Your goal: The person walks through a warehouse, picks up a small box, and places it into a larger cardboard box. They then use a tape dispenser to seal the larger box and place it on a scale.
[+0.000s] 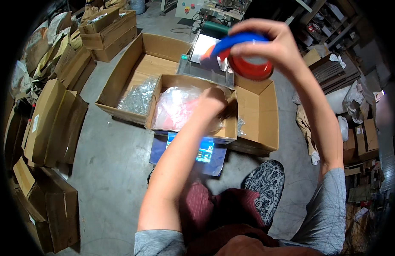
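Raised at the upper right, my right hand (270, 40) is closed around a blue and red tape dispenser (238, 40), slightly smeared by motion. Below it, a small open carton (193, 81) holds clear plastic bags (177, 109) with something pinkish showing through. At that carton's right side, my left hand (213, 100) reaches in with curled fingers. What the left fingers grip, if anything, is hidden. Beneath the near side of the carton stands a blue scale (219, 160) with a lit display.
A larger open carton (114, 85) with clear plastic pieces (140, 96) flanks the small one on the left; another open carton (263, 115) is on the right. Behind them is a metal machine (214, 19). Stacked cartons (52, 123) line the left, near the grey floor (105, 179).
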Demonstrator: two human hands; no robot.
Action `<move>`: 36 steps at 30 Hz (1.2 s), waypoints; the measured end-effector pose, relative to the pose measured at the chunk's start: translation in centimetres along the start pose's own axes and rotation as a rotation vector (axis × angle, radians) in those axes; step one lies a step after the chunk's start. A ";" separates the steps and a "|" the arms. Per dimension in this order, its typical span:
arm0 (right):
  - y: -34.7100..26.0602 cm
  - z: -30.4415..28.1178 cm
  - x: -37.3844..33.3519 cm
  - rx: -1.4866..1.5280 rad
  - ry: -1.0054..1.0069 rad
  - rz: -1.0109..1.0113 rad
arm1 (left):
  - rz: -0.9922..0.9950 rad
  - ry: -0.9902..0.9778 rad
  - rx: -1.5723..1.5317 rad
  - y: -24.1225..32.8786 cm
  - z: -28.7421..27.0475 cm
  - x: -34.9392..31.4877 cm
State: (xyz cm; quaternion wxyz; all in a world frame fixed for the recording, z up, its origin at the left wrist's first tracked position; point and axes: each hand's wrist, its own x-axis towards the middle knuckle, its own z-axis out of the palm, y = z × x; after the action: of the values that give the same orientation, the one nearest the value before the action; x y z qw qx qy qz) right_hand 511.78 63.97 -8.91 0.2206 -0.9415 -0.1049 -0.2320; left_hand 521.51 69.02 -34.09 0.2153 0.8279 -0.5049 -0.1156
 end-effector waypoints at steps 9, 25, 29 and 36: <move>-4.8 -6.1 2.3 0.081 -0.118 0.128 | -0.094 -0.137 -0.423 1.0 -3.3 -1.7; -2.1 -9.1 -8.4 0.267 0.167 0.313 | 0.043 -0.468 -1.312 -0.9 -5.0 -3.2; -3.1 -8.8 -10.4 0.292 0.210 0.332 | 0.010 -0.367 -1.197 0.7 -5.5 -4.7; -3.6 -9.1 -11.4 0.254 0.241 0.262 | 0.018 -0.242 -1.394 3.0 -8.6 -8.2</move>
State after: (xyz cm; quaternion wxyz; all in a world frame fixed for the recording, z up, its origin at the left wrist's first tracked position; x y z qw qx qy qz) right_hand 497.28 61.86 -5.88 0.3767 -0.8772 0.0172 -0.2971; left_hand 518.89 77.15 -25.37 0.6385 0.4743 -0.3407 -0.5013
